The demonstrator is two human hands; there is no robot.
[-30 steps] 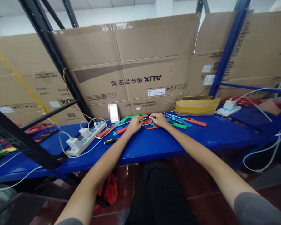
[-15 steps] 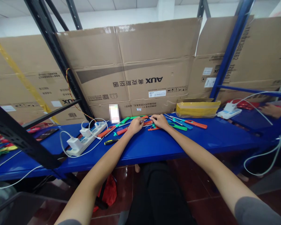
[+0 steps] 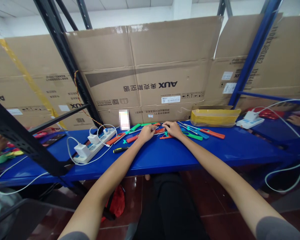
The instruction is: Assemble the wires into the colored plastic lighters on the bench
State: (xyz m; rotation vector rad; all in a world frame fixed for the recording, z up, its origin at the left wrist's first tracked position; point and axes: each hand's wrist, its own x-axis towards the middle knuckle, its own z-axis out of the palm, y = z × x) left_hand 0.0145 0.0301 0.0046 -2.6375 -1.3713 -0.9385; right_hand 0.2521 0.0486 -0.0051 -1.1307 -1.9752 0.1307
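A blue steel workbench (image 3: 215, 153) stood against flattened brown cardboard cartons (image 3: 150, 63). The left hand (image 3: 146, 133) and right hand (image 3: 173, 129) lay over red plastic-handled tools (image 3: 132, 138) (grip impossible to tell).

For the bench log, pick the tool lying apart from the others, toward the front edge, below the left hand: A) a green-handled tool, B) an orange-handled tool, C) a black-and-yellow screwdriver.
C: the black-and-yellow screwdriver lies alone on the blue bench, below and left of the left hand, away from the tool cluster.
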